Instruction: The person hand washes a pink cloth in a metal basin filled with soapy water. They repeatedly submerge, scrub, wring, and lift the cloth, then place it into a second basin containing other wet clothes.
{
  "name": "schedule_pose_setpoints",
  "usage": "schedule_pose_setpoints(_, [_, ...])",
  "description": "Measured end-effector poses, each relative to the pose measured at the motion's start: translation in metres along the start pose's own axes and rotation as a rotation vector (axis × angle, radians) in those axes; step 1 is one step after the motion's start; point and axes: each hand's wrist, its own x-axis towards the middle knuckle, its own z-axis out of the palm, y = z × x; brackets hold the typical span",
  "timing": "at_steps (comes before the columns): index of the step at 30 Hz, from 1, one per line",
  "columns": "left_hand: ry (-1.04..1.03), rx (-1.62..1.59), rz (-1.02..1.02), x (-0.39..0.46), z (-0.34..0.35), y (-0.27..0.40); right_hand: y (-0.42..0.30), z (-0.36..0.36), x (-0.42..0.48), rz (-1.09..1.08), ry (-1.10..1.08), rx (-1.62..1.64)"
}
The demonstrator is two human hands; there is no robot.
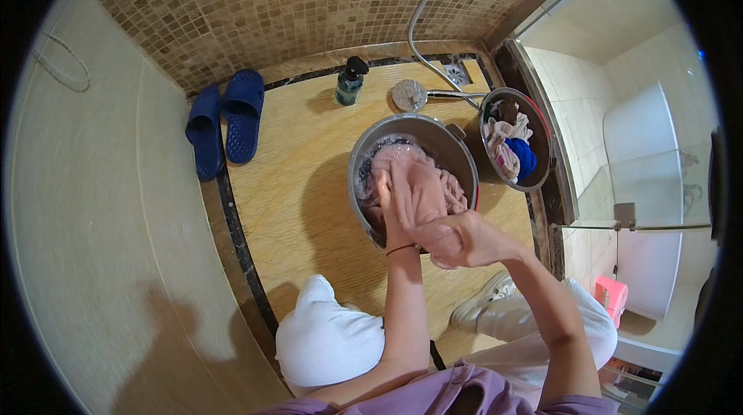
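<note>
A wet pink cloth (409, 183) rises out of a grey bucket (444, 131) in front of me, with soapy water and foam around it. My left hand (388, 197) is at the bucket's near left side, with the cloth lying across its palm. Its thumb shows at the cloth's left edge, while the cloth hides the other fingers. Over the near right rim, my right hand (484, 238) grips a bunched end of the same cloth. That end hangs just outside the bucket, close to my left wrist.
To the right stands a second bucket (486, 151) holding several garments, one bright blue. A shower head (410, 95) with its hose and a pump bottle (349, 87) are beyond the buckets. Blue slippers (242, 119) lean by the left wall. A glass panel (650, 189) borders the right.
</note>
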Motion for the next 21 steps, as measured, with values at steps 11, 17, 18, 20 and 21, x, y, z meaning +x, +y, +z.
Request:
schedule_pose_setpoints(11, [0.039,0.082,-0.009,-0.008,-0.019,-0.037,0.011,0.036,0.09,0.191,0.489,-0.576])
schedule_pose_setpoints(17, [0.358,0.251,0.191,-0.003,0.018,-0.038,0.086,-0.009,0.113,0.442,0.626,-0.621])
schedule_pose_setpoints(18, [0.449,0.335,0.256,0.002,0.023,-0.03,0.089,-0.012,0.114,0.408,0.641,-0.608])
schedule_pose_setpoints(20, [0.545,0.276,0.358,0.011,0.021,-0.032,0.097,-0.018,0.107,0.374,0.645,-0.613])
schedule_pose_setpoints(21, [0.548,0.235,0.388,0.015,0.02,-0.028,0.102,-0.016,0.105,0.342,0.625,-0.618])
